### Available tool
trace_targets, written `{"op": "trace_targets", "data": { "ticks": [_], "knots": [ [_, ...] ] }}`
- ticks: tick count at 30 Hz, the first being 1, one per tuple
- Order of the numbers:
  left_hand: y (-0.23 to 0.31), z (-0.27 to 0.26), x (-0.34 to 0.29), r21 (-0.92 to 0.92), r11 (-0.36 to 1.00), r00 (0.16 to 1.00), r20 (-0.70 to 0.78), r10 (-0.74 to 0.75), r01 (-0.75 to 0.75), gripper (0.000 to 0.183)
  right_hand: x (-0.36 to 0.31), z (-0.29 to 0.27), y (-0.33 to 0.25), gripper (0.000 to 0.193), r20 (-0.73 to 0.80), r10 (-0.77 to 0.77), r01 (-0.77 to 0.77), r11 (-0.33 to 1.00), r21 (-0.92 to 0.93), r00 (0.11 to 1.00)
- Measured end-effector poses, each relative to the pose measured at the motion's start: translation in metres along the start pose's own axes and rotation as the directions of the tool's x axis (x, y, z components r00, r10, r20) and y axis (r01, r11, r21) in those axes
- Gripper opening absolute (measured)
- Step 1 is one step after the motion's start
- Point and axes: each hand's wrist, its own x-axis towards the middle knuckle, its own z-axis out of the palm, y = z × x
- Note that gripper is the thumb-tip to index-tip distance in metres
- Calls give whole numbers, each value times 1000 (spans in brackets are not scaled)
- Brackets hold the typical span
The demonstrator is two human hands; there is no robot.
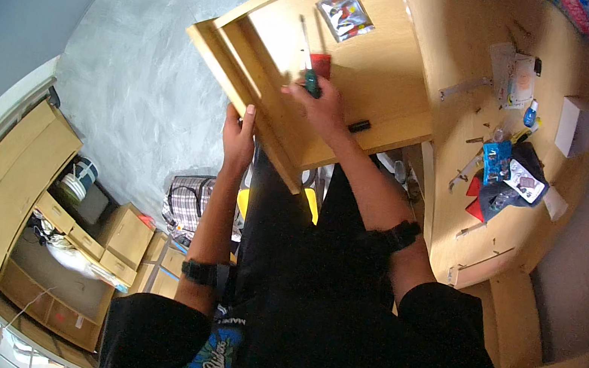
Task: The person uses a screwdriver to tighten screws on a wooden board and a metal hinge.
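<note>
A light wooden drawer [394, 77] lies in front of me, its front panel [223, 74] toward the left. My left hand [238, 139] grips that panel's outer edge, thumb on top and fingers partly hidden behind it. In my right hand [323, 108] is a screwdriver [313, 82] with a dark green handle, its shaft pointing up and away over the drawer. Beyond the handle sits a small red item [320, 64] of unclear kind. Farther back lies a shiny silver packet [345, 15], and a short black object [359, 126] rests near my right wrist.
To the right, a wooden surface [463, 125] holds a blue packet [496, 163], a small blue bottle [530, 113], a white box [576, 125], papers and scattered small pieces. A plaid bag [187, 202] stands lower left, near wooden cabinets [13, 180]. A grey wall [140, 47] rises behind the drawer.
</note>
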Motion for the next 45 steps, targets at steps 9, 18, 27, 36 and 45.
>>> {"op": "trace_targets", "data": {
  "ticks": [9,18,27,36,45],
  "knots": [
    [-16,32,-4,-139,990,986,-168,-6,-18,37,32,40,9,15,31,-150,152,978,-140,988],
    [-20,32,-4,-206,977,990,-135,30,-58,37,42,46,20,10,33,-221,222,975,-23,975],
    [-25,29,-1,-186,979,988,-141,60,-86,39,41,45,18,11,109,-201,213,971,-111,973],
    [-19,31,0,-239,965,989,-124,84,-112,39,37,40,-14,24,149,261,-284,945,160,954],
    [-30,32,2,-280,954,990,-119,81,-111,42,39,46,-15,25,165,446,-442,895,-63,880]
  ]
}}
